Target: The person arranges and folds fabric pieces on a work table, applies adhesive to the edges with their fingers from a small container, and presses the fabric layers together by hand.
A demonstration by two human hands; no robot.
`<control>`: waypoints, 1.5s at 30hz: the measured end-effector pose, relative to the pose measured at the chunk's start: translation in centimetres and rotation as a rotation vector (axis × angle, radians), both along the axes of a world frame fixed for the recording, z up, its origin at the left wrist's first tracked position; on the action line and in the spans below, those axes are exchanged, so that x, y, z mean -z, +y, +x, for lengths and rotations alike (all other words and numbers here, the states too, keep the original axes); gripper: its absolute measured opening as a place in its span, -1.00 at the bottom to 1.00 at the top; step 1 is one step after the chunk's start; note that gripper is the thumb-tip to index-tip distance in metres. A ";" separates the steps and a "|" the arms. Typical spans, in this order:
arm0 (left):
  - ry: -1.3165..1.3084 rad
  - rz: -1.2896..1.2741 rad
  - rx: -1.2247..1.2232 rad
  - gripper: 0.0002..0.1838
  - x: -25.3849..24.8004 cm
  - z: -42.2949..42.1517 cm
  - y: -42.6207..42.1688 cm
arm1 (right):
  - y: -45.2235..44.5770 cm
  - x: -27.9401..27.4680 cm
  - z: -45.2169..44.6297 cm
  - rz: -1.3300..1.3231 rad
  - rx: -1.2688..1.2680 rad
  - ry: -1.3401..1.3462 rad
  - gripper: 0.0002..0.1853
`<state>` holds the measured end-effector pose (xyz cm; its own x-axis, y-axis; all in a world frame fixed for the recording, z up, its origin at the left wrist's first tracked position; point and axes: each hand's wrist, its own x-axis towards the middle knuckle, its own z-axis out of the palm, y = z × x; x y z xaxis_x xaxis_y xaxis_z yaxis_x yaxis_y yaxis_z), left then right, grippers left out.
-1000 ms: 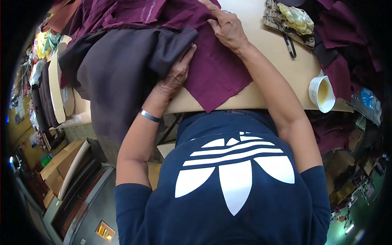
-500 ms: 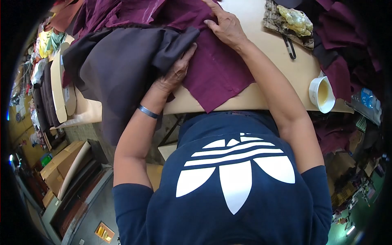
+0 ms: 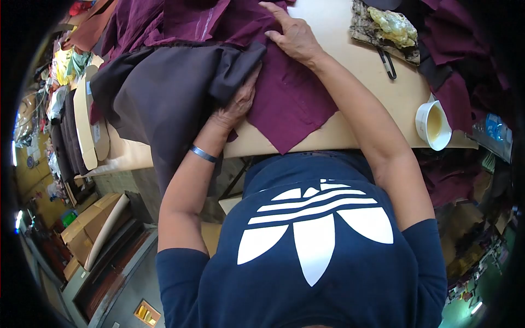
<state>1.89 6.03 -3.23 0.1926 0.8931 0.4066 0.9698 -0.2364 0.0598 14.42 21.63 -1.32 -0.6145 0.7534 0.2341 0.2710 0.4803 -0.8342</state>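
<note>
Dark grey-brown cloth (image 3: 164,82) lies in loose folds over the left side of the table and hangs past its front edge. My left hand (image 3: 239,104) holds the right-hand fold of this cloth, its fingertips partly tucked out of sight. Under and beside it spreads a maroon fabric piece (image 3: 292,104), one pointed corner reaching the front edge. My right hand (image 3: 296,41) rests at the right side of the maroon fabric, index finger and thumb stretched apart with nothing visible between them. More gathered maroon cloth (image 3: 147,22) with a pale line continues at the top.
A white cup (image 3: 432,126) with yellowish liquid stands by the table's front right edge. Farther back are a rough board (image 3: 363,27) bearing a pale yellow lump (image 3: 394,27), and a black pen-like tool (image 3: 387,64). Maroon cloth (image 3: 454,33) is heaped right; cardboard pattern pieces (image 3: 85,126) stand left.
My right hand has shifted slightly left and down over the maroon fabric. My left hand keeps the dark cloth, and the view has turned slightly.
</note>
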 end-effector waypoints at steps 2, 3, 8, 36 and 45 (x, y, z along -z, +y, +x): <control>0.040 0.000 -0.005 -0.52 -0.3 0.0 0.0 | 0.1 1.1 -0.8 0.199 -0.026 0.176 -0.31; 0.020 0.003 0.000 -0.51 -0.2 0.0 0.1 | 0.1 1.6 -0.6 0.175 -0.024 0.185 -0.31; -0.055 0.048 0.011 -0.51 0.3 0.0 0.1 | 0.0 1.7 0.2 0.236 -0.026 0.113 -0.30; 0.352 -0.185 -0.344 -0.80 -4.4 -2.7 7.7 | -6.3 2.3 2.2 0.649 -0.333 -0.234 -0.61; 0.199 -0.034 -0.278 -0.86 -3.0 -3.4 7.2 | -6.0 1.2 1.0 0.511 -0.347 -0.350 -0.48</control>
<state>-1.49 13.25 -0.28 0.0125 0.9348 0.3549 0.9903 0.0376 -0.1340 15.41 15.59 -2.52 -0.9030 0.3486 0.2513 0.2419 0.8956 -0.3733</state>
